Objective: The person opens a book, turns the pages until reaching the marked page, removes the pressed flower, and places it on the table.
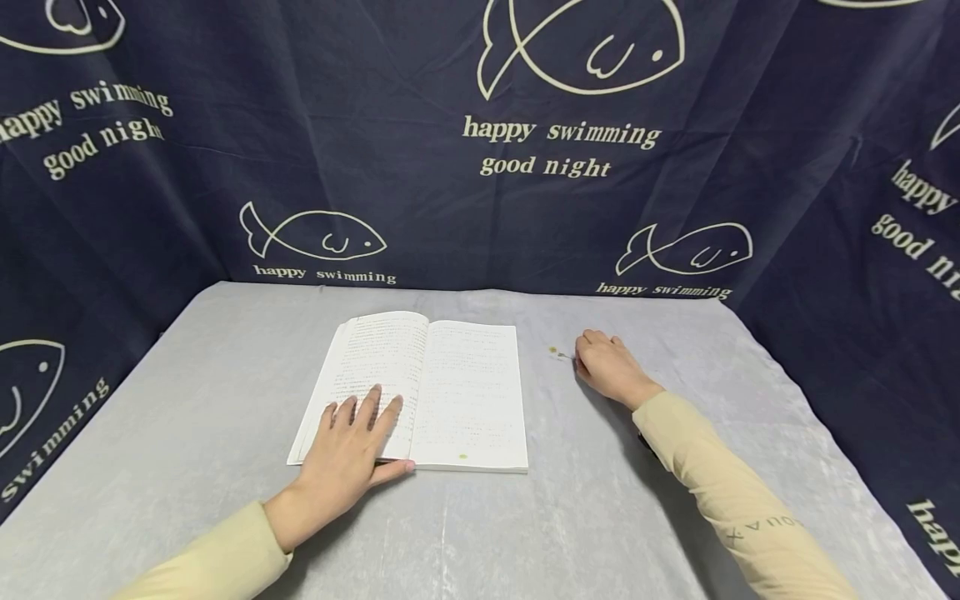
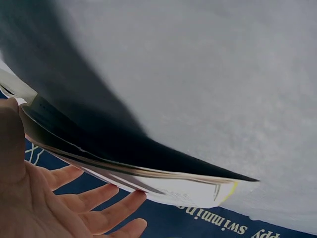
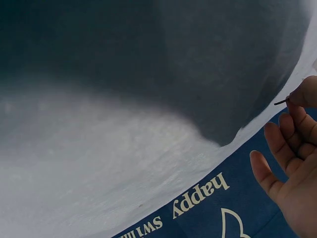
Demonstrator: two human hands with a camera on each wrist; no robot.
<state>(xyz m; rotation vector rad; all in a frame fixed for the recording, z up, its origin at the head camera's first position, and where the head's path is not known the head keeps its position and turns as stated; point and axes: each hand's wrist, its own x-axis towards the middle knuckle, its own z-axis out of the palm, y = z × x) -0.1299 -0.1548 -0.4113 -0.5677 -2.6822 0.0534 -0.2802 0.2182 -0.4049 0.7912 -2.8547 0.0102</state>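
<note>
An open book (image 1: 472, 383) with printed pages lies flat on the cloth-covered table. My left hand (image 1: 341, 458) rests on its left page, fingers spread and thumb at the lower edge near the spine. In the left wrist view the fingers (image 2: 106, 218) lie against the page from the side. To the right of the book, my right hand (image 1: 611, 367) pinches a thin-stemmed flower (image 1: 553, 351) with a small yellow head pointing toward the book. The right wrist view shows the dark stem end (image 3: 281, 102) poking out between thumb and index finger.
A small yellow-green spot (image 1: 462, 456), perhaps a flower head, lies near the bottom of the right page. Grey cloth (image 1: 465, 533) covers the table. A dark blue curtain (image 1: 435, 183) with white fish and lettering stands behind and at both sides.
</note>
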